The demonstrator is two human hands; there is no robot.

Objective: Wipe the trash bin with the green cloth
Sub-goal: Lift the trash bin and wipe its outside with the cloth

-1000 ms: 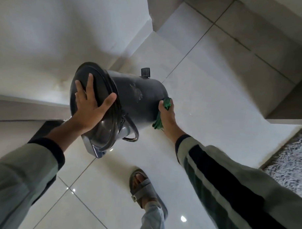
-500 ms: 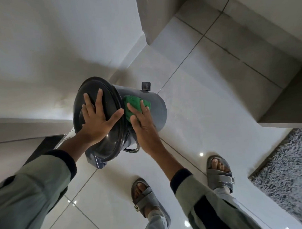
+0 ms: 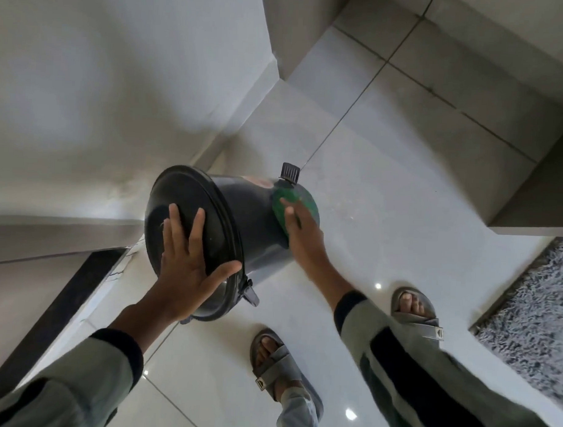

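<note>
A dark round trash bin [image 3: 244, 221] is tipped over, its lid facing me and its base pointing away, with a black pedal [image 3: 289, 172] sticking up at the far end. My left hand [image 3: 189, 267] lies flat on the lid with fingers spread, thumb hooked near the rim. My right hand [image 3: 303, 236] presses the green cloth [image 3: 295, 202] against the bin's side near its base. Only part of the cloth shows beyond my fingers.
Glossy white floor tiles [image 3: 401, 217] lie under the bin. A white wall [image 3: 102, 95] stands left, with a dark strip [image 3: 63, 304] low at its foot. A shaggy grey rug [image 3: 532, 318] lies right. My two sandalled feet [image 3: 275, 360] stand just below the bin.
My right hand has slid the green cloth along the bin's side from near the lid toward the base. The bin has turned slightly, and my left hand stays on the lid.
</note>
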